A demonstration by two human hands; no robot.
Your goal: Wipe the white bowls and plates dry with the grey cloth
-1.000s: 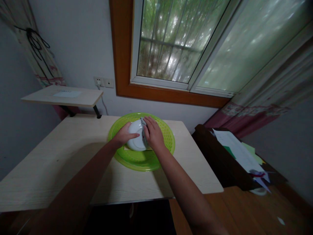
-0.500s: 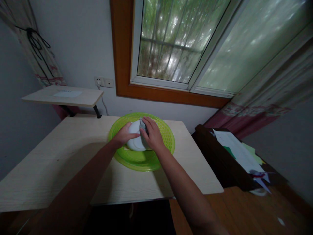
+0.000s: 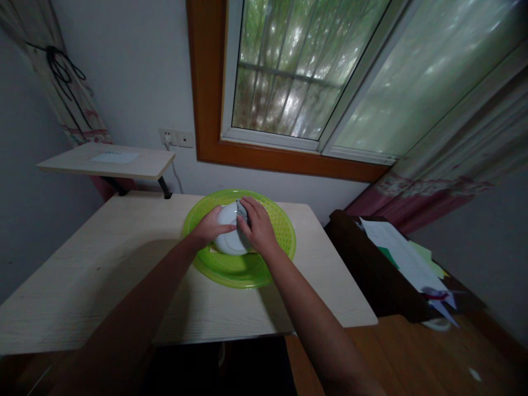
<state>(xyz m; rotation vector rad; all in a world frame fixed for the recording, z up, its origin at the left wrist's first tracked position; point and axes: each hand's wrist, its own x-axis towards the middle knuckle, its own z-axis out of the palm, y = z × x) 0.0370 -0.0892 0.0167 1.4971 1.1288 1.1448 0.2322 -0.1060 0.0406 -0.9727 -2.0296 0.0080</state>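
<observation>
A white bowl (image 3: 231,242), its base facing up, is held over a round green plastic basket (image 3: 243,279) on the table. My left hand (image 3: 209,226) is closed on the bowl's left side, with the thumb lying across its base. In my right hand (image 3: 259,224) is a grey cloth (image 3: 242,211), pressed against the bowl's right side. Something pale yellow shows beneath the bowl's lower edge, mostly hidden.
The light wooden table (image 3: 136,297) carries a raised shelf (image 3: 74,159) with a paper label at the back left. On the right, a dark brown cabinet (image 3: 363,269) holds papers (image 3: 396,247). A window (image 3: 289,71) rises behind the table.
Both hands keep their hold on the bowl and the cloth. The cloth and right fingers have shifted very slightly to the right.
</observation>
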